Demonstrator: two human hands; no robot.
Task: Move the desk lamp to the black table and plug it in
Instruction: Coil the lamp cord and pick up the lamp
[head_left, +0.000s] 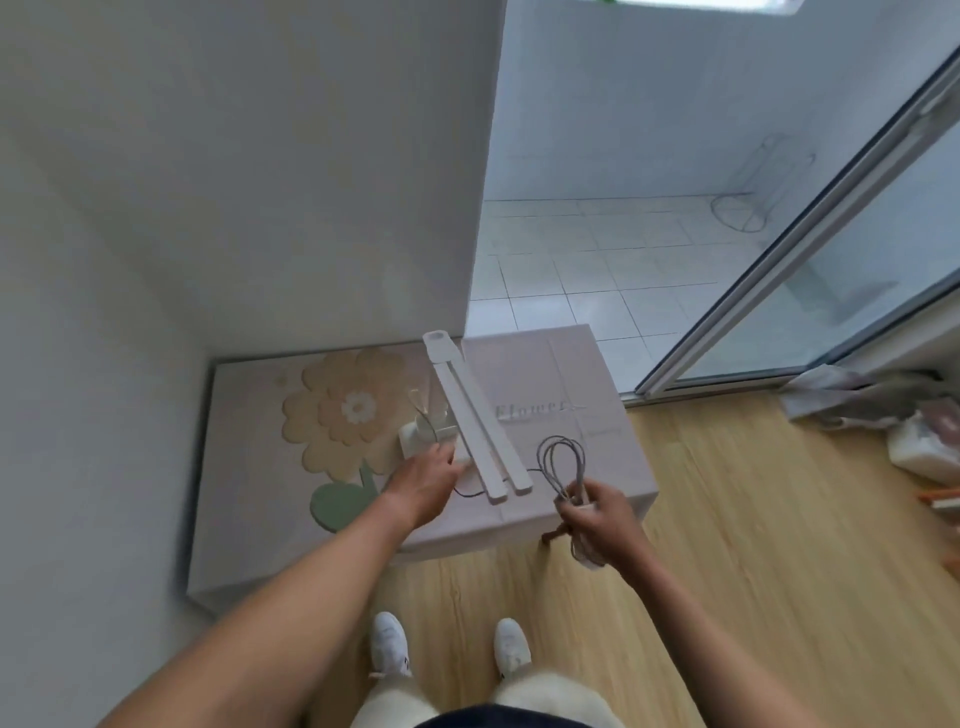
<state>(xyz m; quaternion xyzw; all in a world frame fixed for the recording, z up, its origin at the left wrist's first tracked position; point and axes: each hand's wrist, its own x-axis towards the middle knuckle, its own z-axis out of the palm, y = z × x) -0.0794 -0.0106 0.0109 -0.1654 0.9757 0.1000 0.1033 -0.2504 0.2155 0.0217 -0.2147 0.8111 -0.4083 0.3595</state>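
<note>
A white desk lamp (470, 415) with a long folded arm stands on a low table with a flower-print cloth (260, 467). My left hand (428, 475) reaches to the lamp's base, fingers touching it; the base is mostly hidden behind the hand. My right hand (597, 509) is closed on the coiled grey cable (561, 460), which loops above my fist and hangs below it. A thin dark stretch of cable runs along the cloth between the lamp and the coil. No black table is in view.
White walls close in at left and behind the table. A tiled balcony floor (597, 260) lies beyond, with a sliding glass door (810, 260) at right. Bags and clutter (914, 441) sit on the wood floor at right. My feet (449, 649) stand below.
</note>
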